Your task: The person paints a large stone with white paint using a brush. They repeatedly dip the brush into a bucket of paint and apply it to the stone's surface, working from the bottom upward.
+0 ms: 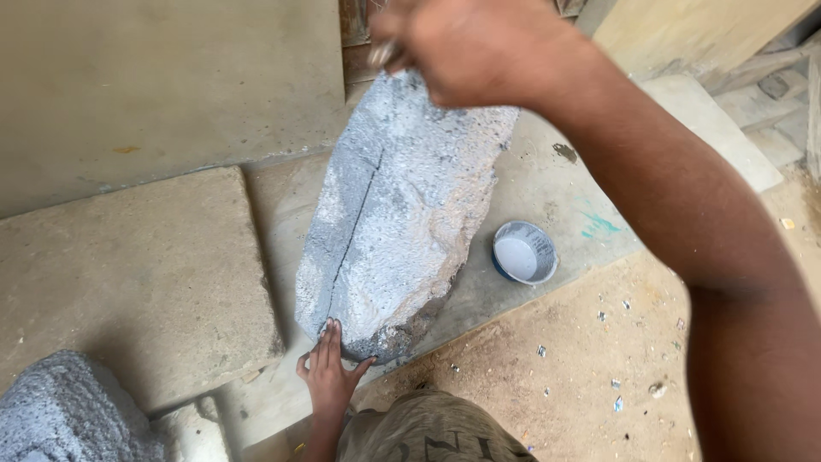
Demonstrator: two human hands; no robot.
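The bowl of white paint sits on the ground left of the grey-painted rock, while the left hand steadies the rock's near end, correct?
Not quite. The head view shows the bowl on the ground right of the grey-painted rock. The left hand does steady its near end.

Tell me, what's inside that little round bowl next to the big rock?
The little round bowl holds pale grey-white paint, about the colour already on the big rock. Only its smooth surface shows, so how deep it goes, and anything beneath it, is hidden.

Grey-painted stone (pixel 398 222), blue bowl (pixel 524 252)
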